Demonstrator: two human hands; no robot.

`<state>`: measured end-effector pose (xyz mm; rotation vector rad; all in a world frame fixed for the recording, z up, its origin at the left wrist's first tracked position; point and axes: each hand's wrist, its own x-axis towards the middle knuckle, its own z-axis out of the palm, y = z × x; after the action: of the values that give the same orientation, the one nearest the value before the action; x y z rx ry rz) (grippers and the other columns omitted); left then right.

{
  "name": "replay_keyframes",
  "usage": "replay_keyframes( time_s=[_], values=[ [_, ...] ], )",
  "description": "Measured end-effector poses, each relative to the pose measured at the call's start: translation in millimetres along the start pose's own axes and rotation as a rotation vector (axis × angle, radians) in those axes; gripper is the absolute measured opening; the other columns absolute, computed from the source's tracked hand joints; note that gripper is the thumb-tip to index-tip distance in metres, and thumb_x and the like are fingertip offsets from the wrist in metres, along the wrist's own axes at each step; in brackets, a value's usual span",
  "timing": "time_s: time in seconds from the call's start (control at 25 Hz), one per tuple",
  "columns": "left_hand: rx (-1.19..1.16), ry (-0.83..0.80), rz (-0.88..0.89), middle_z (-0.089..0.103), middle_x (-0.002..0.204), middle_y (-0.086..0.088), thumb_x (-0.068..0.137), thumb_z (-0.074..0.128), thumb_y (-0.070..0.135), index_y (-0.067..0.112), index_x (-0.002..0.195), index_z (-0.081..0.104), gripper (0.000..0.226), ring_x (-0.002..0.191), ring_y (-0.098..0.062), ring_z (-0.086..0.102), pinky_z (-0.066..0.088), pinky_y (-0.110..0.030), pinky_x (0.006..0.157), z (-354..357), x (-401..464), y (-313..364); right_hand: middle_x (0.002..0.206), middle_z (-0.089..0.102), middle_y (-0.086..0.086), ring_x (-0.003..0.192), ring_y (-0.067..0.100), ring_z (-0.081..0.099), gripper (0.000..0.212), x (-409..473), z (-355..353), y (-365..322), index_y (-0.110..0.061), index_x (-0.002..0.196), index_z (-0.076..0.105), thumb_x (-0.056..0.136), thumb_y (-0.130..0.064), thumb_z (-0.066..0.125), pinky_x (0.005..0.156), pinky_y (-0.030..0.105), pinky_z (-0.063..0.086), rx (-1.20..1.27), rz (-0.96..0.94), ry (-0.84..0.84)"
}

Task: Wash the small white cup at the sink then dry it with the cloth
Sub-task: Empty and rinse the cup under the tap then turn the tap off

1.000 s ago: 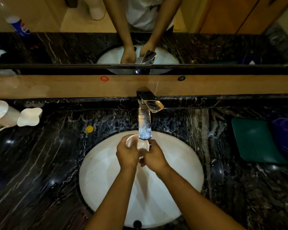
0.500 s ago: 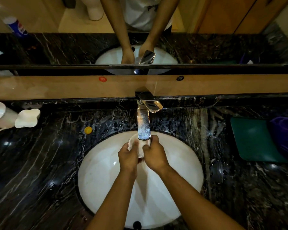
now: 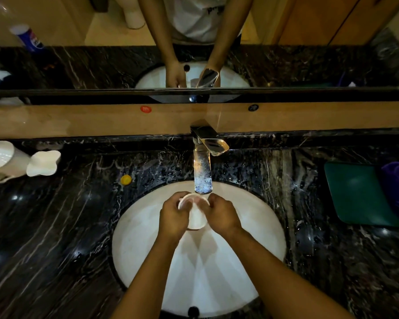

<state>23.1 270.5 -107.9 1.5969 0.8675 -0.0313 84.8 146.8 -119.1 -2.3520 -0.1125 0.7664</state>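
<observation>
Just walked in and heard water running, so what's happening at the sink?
A person is washing a small white cup over the white basin. The left hand and the right hand both grip the cup, holding it with its open mouth right under the tap, where water is running. The drying step has not started: a green cloth lies flat on the dark marble counter to the right of the basin, out of both hands.
</observation>
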Motion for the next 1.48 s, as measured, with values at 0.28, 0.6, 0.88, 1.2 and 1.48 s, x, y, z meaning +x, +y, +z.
replay_keyframes(
  time_s=[0.28, 0.6, 0.88, 1.2, 1.48],
  values=[
    [-0.327, 0.165, -0.162, 0.073, 0.101, -0.009, 0.084, 0.074, -0.003, 0.015, 0.108, 0.068, 0.03, 0.093, -0.03, 0.071, 0.063, -0.052, 0.081, 7.4, -0.4, 2.2, 0.098, 0.07, 0.014, 0.073, 0.024, 0.069, 0.025, -6.0, 16.4, -5.8, -0.01, 0.121, 0.051, 0.103, -0.024, 0.04, 0.058, 0.033, 0.053, 0.229, 0.04, -0.052],
    [-0.178, 0.127, -0.045, 0.071, 0.107, -0.008, 0.104, 0.053, 0.017, 0.017, 0.114, 0.07, 0.02, 0.096, -0.03, 0.07, 0.062, -0.057, 0.073, 12.6, -3.6, -3.7, 0.088, 0.075, 0.014, 0.082, 0.033, 0.07, 0.053, -0.6, -11.5, 0.7, -0.009, 0.095, 0.068, 0.103, -0.048, 0.035, 0.075, 0.04, 0.057, -0.266, -0.054, -0.051],
    [-0.073, 0.02, -0.084, 0.077, 0.086, -0.002, 0.098, 0.063, 0.015, 0.022, 0.085, 0.074, 0.018, 0.081, -0.025, 0.073, 0.055, -0.024, 0.057, 7.1, 9.0, -1.6, 0.111, 0.071, 0.012, 0.096, 0.031, 0.068, 0.035, -17.3, -14.1, -4.7, -0.018, 0.136, 0.041, 0.103, -0.03, 0.04, 0.073, 0.033, 0.051, -0.165, -0.166, -0.054],
    [-0.718, 0.039, -0.239, 0.079, 0.1, -0.012, 0.092, 0.057, -0.012, 0.012, 0.112, 0.071, 0.035, 0.088, -0.03, 0.076, 0.063, -0.038, 0.068, 25.4, -3.4, -15.8, 0.113, 0.066, 0.005, 0.089, 0.021, 0.067, 0.045, -23.7, 1.9, -12.2, -0.024, 0.132, 0.043, 0.09, -0.012, 0.05, 0.065, 0.031, 0.057, 0.453, 0.109, -0.084],
    [-0.518, 0.041, -0.181, 0.076, 0.108, -0.015, 0.1, 0.061, 0.017, 0.015, 0.113, 0.069, 0.015, 0.097, -0.031, 0.073, 0.06, -0.036, 0.073, 42.3, 7.0, -11.7, 0.115, 0.069, 0.003, 0.093, 0.023, 0.071, 0.047, -34.9, 2.7, -15.0, -0.023, 0.137, 0.04, 0.093, -0.028, 0.055, 0.075, 0.037, 0.06, 0.237, -0.039, 0.111]
  ],
)
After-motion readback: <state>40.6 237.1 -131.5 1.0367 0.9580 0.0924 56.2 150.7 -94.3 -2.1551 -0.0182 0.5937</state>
